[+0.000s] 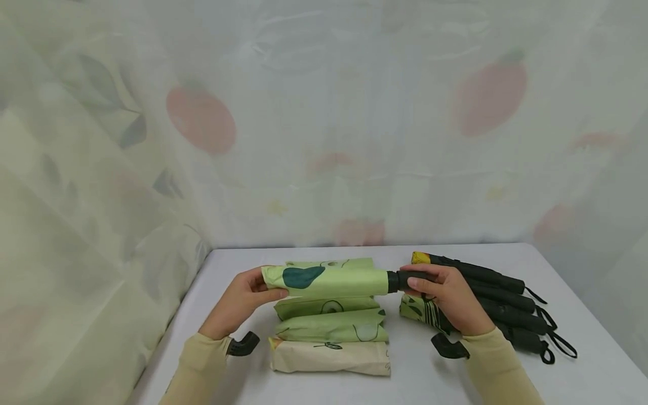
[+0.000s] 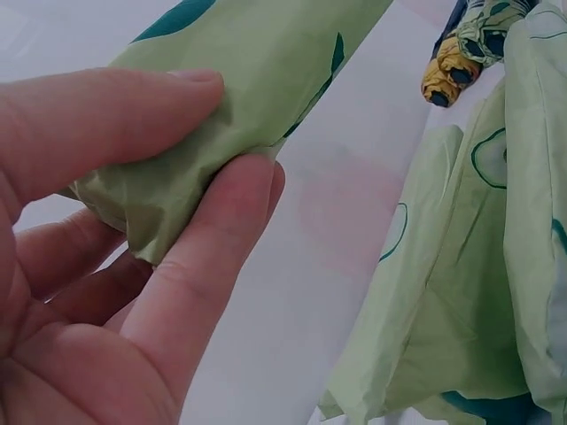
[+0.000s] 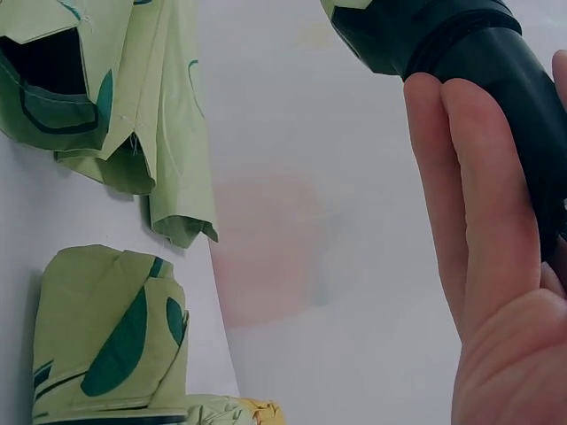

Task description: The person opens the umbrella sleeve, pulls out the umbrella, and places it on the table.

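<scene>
A folded umbrella in a light green cover (image 1: 349,281) with a dark green leaf print lies level between the two hands, above the table. Its covered end is pinched between the thumb and fingers of my left hand (image 1: 248,295); in the left wrist view the cover's tip (image 2: 151,204) looks creased. My right hand (image 1: 450,295) grips the black handle (image 3: 487,71) at the other end. Below and behind the umbrella lie several flat green fabric covers (image 1: 334,326), and a cream one (image 1: 331,358) is nearest me. One green cover's mouth (image 3: 49,66) gapes in the right wrist view.
On the right of the white table (image 1: 415,371), several folded umbrellas (image 1: 511,315) with black handles and wrist loops lie side by side, partly behind my right hand. Patterned curtains (image 1: 324,124) hang behind and at both sides.
</scene>
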Demonstrator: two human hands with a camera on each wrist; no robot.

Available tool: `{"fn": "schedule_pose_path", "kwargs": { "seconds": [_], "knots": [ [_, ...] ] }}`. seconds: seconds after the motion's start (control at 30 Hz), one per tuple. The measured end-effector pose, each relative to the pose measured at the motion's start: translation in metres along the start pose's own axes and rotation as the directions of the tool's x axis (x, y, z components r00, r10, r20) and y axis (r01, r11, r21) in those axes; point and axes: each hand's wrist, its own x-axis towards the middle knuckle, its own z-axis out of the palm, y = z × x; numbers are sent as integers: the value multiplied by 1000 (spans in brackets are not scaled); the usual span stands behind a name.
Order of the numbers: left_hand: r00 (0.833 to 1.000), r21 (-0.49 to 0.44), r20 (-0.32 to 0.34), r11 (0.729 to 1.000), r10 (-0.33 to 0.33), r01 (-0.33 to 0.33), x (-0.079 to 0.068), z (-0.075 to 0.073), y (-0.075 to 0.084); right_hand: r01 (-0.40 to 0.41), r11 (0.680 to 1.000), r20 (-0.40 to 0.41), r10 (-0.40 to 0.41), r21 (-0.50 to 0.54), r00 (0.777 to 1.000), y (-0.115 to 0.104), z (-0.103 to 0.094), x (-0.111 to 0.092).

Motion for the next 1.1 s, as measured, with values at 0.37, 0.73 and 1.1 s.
{"fn": "schedule_pose_path", "kwargs": {
  "seconds": [0.37, 0.73, 1.1],
  "knots": [
    [999, -5, 4, 999, -34, 34, -15, 2, 0, -23, 999, 25, 22, 33, 999, 3, 3, -7],
    [996, -46, 19, 995, -82, 83, -31, 17, -3, -116, 993, -30, 116, -8, 993, 6, 1, -39],
    [992, -58, 27, 991, -121, 122, -48, 33, 7, -150, 987, -41, 152, 64, 987, 13, -8, -64]
  ]
}}
